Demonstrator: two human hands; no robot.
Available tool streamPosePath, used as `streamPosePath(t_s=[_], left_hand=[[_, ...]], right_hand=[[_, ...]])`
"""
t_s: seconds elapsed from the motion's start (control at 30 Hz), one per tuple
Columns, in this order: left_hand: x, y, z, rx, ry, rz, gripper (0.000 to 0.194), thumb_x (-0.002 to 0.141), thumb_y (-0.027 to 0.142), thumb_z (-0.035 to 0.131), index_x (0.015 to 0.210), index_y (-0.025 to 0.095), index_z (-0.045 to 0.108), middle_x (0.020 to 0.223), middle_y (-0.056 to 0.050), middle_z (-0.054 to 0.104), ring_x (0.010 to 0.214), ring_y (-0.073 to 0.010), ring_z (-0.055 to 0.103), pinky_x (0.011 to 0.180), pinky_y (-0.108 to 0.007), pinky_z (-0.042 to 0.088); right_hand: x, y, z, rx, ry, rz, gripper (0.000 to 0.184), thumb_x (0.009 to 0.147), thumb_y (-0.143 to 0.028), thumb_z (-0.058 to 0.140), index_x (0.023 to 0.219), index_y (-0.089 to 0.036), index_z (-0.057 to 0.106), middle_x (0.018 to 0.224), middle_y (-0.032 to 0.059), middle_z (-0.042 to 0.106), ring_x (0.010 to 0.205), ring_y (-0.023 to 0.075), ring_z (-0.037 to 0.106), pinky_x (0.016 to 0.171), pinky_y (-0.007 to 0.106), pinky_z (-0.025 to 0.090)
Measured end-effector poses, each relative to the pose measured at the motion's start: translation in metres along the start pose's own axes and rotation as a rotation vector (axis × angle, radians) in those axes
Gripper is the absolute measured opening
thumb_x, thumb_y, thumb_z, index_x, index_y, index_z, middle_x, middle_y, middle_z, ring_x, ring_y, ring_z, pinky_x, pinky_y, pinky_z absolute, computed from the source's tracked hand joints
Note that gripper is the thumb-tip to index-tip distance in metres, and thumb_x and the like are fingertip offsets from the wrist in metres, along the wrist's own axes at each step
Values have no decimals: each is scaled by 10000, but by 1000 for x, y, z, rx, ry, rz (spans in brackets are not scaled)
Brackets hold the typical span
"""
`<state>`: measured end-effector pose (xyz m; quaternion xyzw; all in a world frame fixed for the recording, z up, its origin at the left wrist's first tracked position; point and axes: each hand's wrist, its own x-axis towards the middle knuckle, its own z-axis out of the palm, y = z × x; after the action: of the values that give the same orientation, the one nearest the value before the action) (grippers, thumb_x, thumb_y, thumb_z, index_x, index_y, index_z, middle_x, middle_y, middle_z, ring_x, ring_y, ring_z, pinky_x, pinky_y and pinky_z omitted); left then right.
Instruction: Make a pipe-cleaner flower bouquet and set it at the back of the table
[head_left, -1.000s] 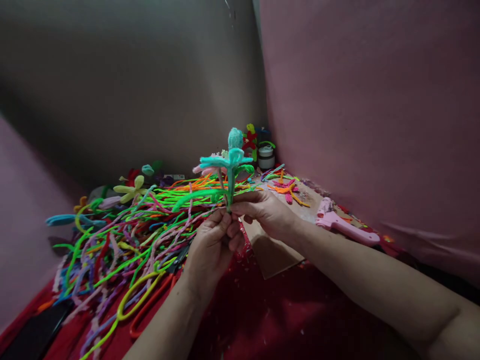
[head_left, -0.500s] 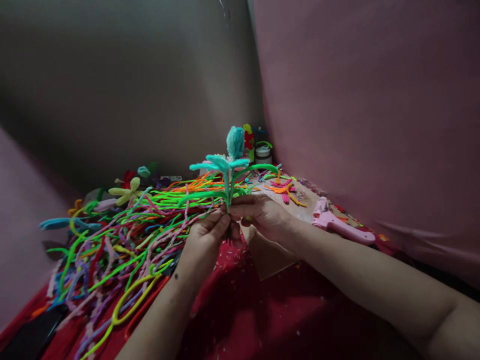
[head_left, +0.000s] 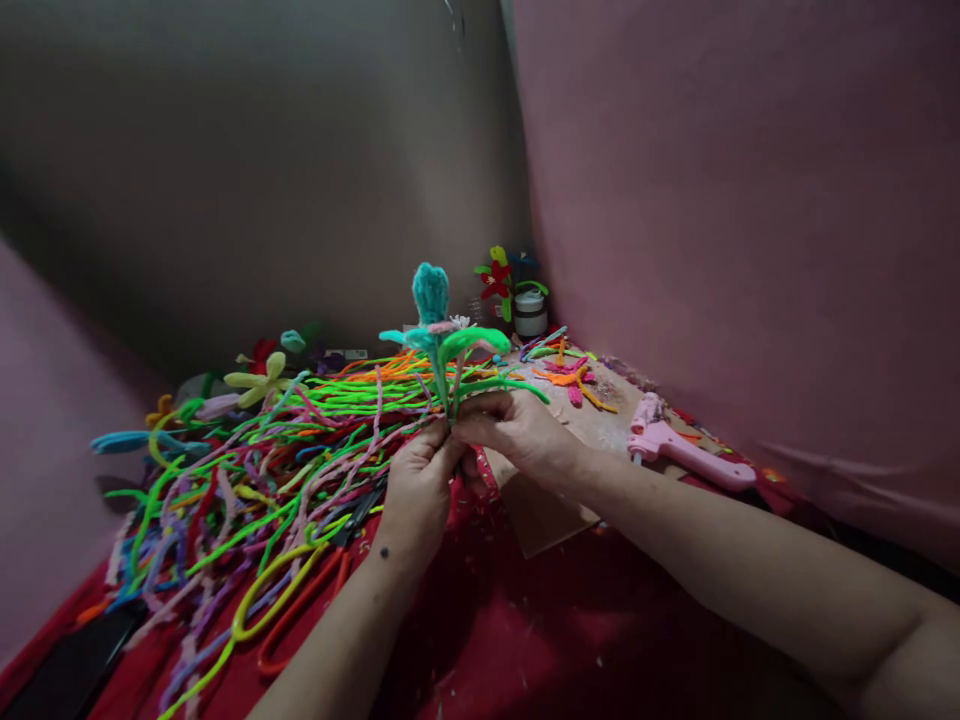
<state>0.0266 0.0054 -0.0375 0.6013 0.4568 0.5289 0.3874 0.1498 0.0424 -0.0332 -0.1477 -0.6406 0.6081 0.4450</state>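
A pipe-cleaner flower (head_left: pixel 431 295) stands upright between my hands, with a teal bud, lighter teal petals below it and bright green leaves. My left hand (head_left: pixel 421 485) pinches the lower stem between thumb and fingers. Just above and to the right, my right hand (head_left: pixel 521 435) is closed on the same stem near the base of the leaves. The stem's lowest end is mostly hidden behind my fingers.
Loose pipe cleaners (head_left: pixel 247 510) in many colours heap up on the left, beside red-handled scissors (head_left: pixel 300 605). A pink glue gun (head_left: pixel 690 455) lies right of the cardboard (head_left: pixel 551 510). Finished flowers (head_left: pixel 496 280) and a white jar (head_left: pixel 530 313) stand at the back. A black phone-like object (head_left: pixel 71 660) lies front left.
The flower has turned in my fingers, its bud shifting left and a green leaf swinging to the front right. Both hands keep hold of the stem. The view has shifted slightly.
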Motion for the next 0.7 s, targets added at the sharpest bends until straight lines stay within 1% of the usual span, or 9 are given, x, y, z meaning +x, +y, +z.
streamPosePath(t_s=[0.07,0.1,0.17,0.23,0.27,0.33,0.43,0.57,0.7], left_hand=[[0,-3,1,-98,9,-23,256,793,294,561,582,156,516,496,32,516,431,-94,505,464,-214,407],[0,-4,1,-145,14,-34,243,790,287,568,593,155,512,502,37,511,427,-92,507,458,-213,405],[-1,-4,3,-231,10,-53,223,786,270,580,610,154,508,500,45,498,420,-86,504,446,-206,395],[-2,-2,3,-316,-26,-77,216,783,260,590,616,150,509,488,49,488,398,-76,486,425,-199,376],[-2,0,3,-365,-55,-92,212,781,256,595,620,147,511,483,51,483,383,-69,470,419,-196,368],[-3,4,2,-470,-122,-132,193,774,253,615,646,144,520,469,64,459,349,-49,428,420,-192,368],[-3,6,-2,-623,-230,-173,183,737,274,669,697,150,541,442,90,408,309,-31,367,420,-196,399],[-6,3,-6,-771,-378,-175,180,731,268,670,659,146,560,407,96,346,264,-28,306,353,-188,395],[-11,-3,-6,-873,-513,-175,113,772,215,607,679,151,595,397,99,295,236,-20,243,309,-165,365]], right_hand=[[-1,-1,0,-3,5,-24,255,801,-342,546,631,-157,590,470,-20,535,402,116,506,432,254,409],[-1,0,0,3,31,-33,241,798,-346,551,654,-160,602,478,-20,538,412,116,505,435,254,411],[0,0,1,4,124,-55,199,771,-346,587,697,-166,625,522,-18,556,454,109,500,463,250,419],[1,1,2,-5,216,-90,160,746,-329,618,706,-175,636,600,-14,583,537,103,506,541,250,437],[1,1,2,-7,236,-108,146,741,-321,624,702,-180,636,641,-13,591,583,104,510,582,251,439],[1,1,1,-5,216,-121,152,748,-310,614,661,-186,617,667,-17,583,634,105,509,622,248,429],[1,0,-1,1,137,-92,228,770,-308,589,583,-180,569,607,-21,539,596,98,476,574,234,390],[2,3,-7,92,-14,45,189,733,-358,636,681,-177,618,631,-10,565,549,89,445,496,219,337],[3,7,-10,204,-63,94,244,653,-390,703,695,-158,635,611,-17,555,531,80,435,508,217,350]])
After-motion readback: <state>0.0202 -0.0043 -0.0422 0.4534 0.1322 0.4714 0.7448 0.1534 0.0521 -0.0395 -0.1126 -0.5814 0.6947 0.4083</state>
